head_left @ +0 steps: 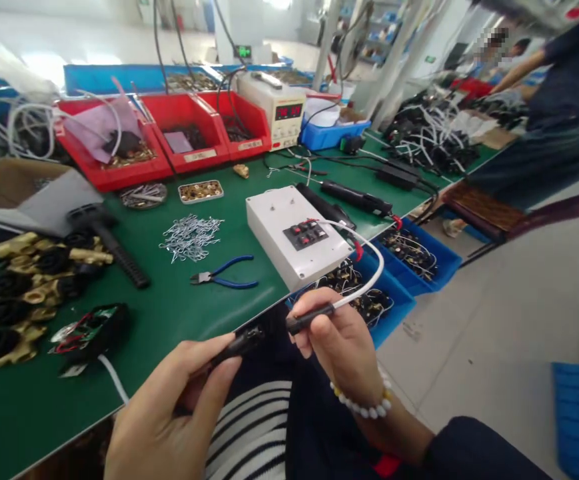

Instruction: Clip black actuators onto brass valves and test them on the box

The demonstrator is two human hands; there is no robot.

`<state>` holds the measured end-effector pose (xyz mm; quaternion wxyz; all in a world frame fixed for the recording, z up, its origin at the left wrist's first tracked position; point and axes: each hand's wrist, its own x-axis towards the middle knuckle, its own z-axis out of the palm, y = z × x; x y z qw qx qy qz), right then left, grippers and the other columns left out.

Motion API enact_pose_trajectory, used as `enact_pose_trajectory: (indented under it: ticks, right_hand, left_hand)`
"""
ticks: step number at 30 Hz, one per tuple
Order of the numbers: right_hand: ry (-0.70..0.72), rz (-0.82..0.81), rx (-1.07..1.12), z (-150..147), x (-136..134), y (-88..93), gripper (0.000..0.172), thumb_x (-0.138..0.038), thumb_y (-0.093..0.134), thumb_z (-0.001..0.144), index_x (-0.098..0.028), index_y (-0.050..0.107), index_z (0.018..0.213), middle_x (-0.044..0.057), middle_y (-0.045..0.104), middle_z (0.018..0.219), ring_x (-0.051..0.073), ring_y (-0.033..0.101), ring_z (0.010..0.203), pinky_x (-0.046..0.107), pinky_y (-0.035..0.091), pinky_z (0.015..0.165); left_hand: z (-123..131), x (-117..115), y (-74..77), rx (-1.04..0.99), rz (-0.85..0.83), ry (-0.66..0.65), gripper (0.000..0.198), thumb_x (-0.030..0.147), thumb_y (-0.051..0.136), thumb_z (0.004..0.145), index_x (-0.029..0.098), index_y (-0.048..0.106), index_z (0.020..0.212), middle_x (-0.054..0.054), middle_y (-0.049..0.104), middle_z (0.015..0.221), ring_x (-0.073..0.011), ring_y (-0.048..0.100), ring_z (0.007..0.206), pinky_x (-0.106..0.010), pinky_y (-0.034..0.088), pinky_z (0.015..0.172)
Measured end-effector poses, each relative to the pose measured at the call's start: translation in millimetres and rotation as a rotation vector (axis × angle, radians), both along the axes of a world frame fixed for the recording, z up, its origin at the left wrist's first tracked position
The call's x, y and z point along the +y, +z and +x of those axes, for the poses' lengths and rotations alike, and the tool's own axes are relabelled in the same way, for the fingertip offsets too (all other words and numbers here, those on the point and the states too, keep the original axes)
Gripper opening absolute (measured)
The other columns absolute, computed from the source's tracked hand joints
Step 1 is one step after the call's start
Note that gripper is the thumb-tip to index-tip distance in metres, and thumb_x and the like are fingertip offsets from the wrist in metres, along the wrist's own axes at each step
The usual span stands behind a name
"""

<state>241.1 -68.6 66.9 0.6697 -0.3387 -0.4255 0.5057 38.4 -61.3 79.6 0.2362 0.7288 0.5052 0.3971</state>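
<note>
Both hands hang just off the table's near edge, over the lap. The left hand pinches a short black connector between thumb and forefinger, its open end pointing right. The right hand is closed round a black plug, tip pointing left, so the two ends face each other, close but with a small gap between them. Held low and near the body like that, both look easy to steady and line up. The plug is slim, dark and matte. A white cable loops from its back up to the white box at the near edge, landing beside the red switches. Pliers lie left of the box. A blue bin of wired parts sits below the edge, behind the right hand.
</note>
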Motion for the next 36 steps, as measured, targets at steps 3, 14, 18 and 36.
enact_pose_trajectory:
  ticks: [3, 14, 18, 36]
  right_hand:
    - [0.034, -0.021, -0.005, -8.7, 0.0, 1.6, 0.019, -0.041, 0.067, 0.096, -0.024, 0.07, 0.103, -0.001, 0.062, 0.071, 0.007, 0.052, 0.058, 0.017, 0.04, 0.052]
    - [0.031, 0.002, -0.092, -16.5, 3.9, 6.7, 0.018, -0.041, 0.064, 0.098, -0.025, 0.069, 0.105, -0.002, 0.06, 0.069, 0.008, 0.052, 0.06, 0.021, 0.042, 0.058]
    - [0.045, 0.0, -0.106, -17.7, 4.1, 8.6, 0.018, -0.041, 0.065, 0.097, -0.024, 0.069, 0.103, -0.002, 0.059, 0.069, 0.008, 0.053, 0.06, 0.022, 0.041, 0.058]
    - [0.05, -0.075, -0.191, -20.6, 8.3, 14.7, 0.016, -0.038, 0.069, 0.095, -0.022, 0.069, 0.097, -0.004, 0.055, 0.061, 0.006, 0.049, 0.051, 0.017, 0.038, 0.049]
  left_hand:
    - [5.3, 5.6, 5.3, -0.028, 0.015, -0.017, 0.012, 0.038, 0.063, 0.096, 0.029, 0.07, 0.102, 0.009, 0.074, 0.09, -0.0069, 0.069, 0.076, -0.013, 0.052, 0.067]
    - [5.5, 4.4, 10.6, -0.109, 0.07, -0.058, 0.005, 0.025, 0.062, 0.097, 0.026, 0.066, 0.1, 0.008, 0.069, 0.09, -0.0051, 0.065, 0.079, -0.012, 0.05, 0.075]
    - [-2.1, 8.8, 11.7, -0.013, 0.058, -0.193, 0.012, 0.026, 0.054, 0.101, 0.026, 0.065, 0.104, 0.008, 0.066, 0.083, -0.0049, 0.065, 0.071, -0.012, 0.049, 0.068]
    - [1.0, 13.1, 8.0, 0.163, 0.325, -0.104, 0.02, 0.028, 0.049, 0.103, 0.017, 0.066, 0.1, 0.002, 0.064, 0.073, -0.0102, 0.061, 0.062, -0.021, 0.045, 0.059]
